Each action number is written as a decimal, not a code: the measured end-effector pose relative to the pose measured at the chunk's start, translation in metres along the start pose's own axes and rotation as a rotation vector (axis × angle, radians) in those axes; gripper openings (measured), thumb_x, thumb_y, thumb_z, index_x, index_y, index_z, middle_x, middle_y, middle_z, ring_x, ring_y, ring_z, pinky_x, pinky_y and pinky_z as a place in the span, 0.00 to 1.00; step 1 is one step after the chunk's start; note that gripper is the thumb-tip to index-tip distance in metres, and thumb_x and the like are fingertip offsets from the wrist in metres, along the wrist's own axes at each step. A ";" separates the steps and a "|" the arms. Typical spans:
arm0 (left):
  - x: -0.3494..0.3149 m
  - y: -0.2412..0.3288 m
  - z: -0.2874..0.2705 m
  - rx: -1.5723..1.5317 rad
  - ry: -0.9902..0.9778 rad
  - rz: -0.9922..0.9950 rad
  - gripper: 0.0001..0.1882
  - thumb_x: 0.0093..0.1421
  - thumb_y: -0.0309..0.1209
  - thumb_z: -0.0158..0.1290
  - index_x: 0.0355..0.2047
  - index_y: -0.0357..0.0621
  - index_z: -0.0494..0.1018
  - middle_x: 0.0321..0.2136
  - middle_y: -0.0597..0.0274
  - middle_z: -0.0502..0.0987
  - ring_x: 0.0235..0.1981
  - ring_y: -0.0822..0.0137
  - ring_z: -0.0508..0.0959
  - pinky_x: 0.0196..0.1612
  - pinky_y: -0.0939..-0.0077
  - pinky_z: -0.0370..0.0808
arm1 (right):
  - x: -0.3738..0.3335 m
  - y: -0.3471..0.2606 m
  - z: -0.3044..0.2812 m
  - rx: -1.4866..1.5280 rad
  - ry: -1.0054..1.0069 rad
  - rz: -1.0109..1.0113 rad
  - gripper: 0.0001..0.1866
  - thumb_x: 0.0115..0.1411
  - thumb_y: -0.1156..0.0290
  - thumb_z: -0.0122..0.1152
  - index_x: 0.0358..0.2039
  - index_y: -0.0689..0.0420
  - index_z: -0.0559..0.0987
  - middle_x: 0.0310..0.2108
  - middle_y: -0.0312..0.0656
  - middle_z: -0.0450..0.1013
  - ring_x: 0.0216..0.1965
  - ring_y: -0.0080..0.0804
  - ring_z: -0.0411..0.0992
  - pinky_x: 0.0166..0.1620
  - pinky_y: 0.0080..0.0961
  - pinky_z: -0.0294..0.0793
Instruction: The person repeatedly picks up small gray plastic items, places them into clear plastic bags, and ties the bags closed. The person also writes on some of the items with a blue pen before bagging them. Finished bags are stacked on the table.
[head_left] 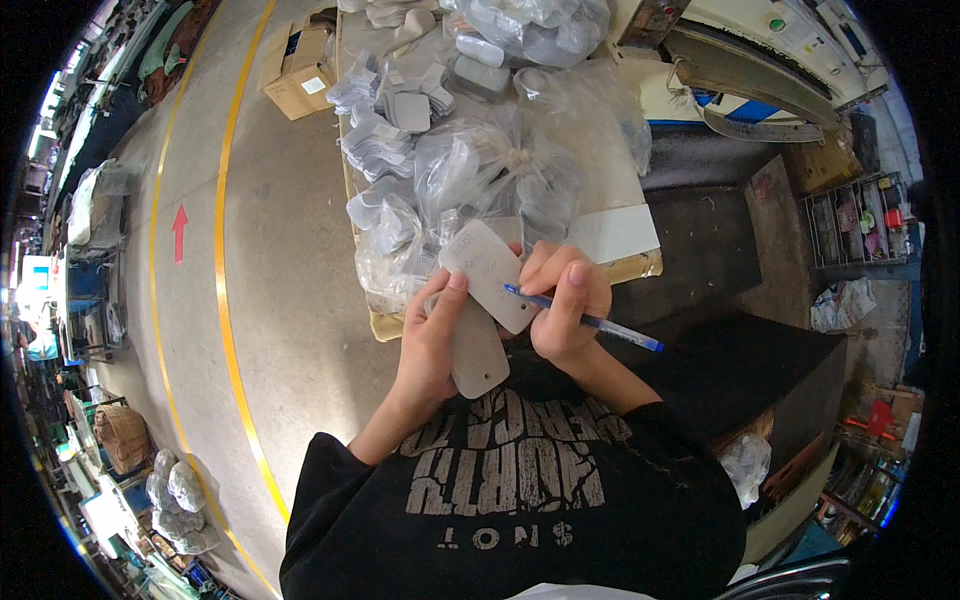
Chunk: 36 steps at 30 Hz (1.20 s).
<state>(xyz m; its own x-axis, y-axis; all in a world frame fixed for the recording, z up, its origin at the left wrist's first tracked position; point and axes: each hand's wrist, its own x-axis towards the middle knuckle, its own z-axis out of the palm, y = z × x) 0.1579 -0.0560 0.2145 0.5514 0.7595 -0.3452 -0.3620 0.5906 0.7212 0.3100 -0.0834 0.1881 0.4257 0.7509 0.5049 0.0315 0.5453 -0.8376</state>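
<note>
My left hand [432, 335] grips two flat, pale grey pieces with rounded corners, its thumb pressed on top. The upper piece [486, 268] carries faint handwriting and has a small hole near its lower right corner. Partly beneath it, the lower piece [478, 352] hangs down toward my shirt, with a small hole at its bottom end. In my right hand [568, 300] is a blue pen [627, 334], its tip at the surface of the upper piece. Some right fingers are tucked behind the pen and piece.
Ahead stands a table [640, 262] with clear plastic bags [455, 165], stacks of similar grey pieces [408, 112] and a white sheet [615, 234]. A cardboard box [298, 80] sits beside its far left. Yellow floor lines [222, 300] run along the left; machinery [760, 80] is at right.
</note>
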 end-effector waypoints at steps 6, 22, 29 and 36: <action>-0.001 0.001 0.002 0.020 0.008 -0.005 0.23 0.77 0.38 0.46 0.64 0.34 0.66 0.55 0.49 0.77 0.51 0.59 0.82 0.48 0.63 0.85 | 0.007 -0.004 0.001 -0.015 0.018 -0.001 0.24 0.77 0.60 0.42 0.24 0.59 0.70 0.19 0.40 0.69 0.19 0.27 0.67 0.27 0.27 0.69; 0.005 0.018 -0.038 0.849 -0.506 0.531 0.04 0.66 0.25 0.54 0.38 0.37 0.77 0.35 0.51 0.78 0.35 0.51 0.80 0.40 0.64 0.75 | 0.022 -0.026 -0.016 0.029 -0.227 0.261 0.24 0.76 0.51 0.49 0.31 0.58 0.74 0.24 0.34 0.72 0.23 0.17 0.66 0.27 0.18 0.65; 0.002 0.037 -0.024 1.034 -0.598 0.648 0.09 0.57 0.19 0.58 0.38 0.40 0.79 0.35 0.56 0.78 0.35 0.51 0.79 0.39 0.60 0.76 | 0.025 -0.032 -0.017 0.126 -0.353 0.412 0.29 0.76 0.47 0.47 0.26 0.59 0.75 0.20 0.33 0.70 0.22 0.18 0.66 0.26 0.19 0.64; 0.003 0.037 -0.027 1.128 -0.595 0.679 0.09 0.56 0.20 0.59 0.39 0.42 0.80 0.34 0.58 0.76 0.37 0.53 0.78 0.38 0.60 0.76 | 0.029 -0.033 -0.014 -0.086 -0.485 0.361 0.28 0.76 0.51 0.48 0.25 0.60 0.74 0.19 0.38 0.69 0.20 0.26 0.67 0.25 0.27 0.66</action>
<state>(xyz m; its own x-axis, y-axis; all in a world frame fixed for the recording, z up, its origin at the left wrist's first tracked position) 0.1260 -0.0250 0.2237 0.8441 0.4109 0.3445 -0.0562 -0.5712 0.8189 0.3340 -0.0851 0.2270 -0.0367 0.9778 0.2062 0.0435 0.2077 -0.9772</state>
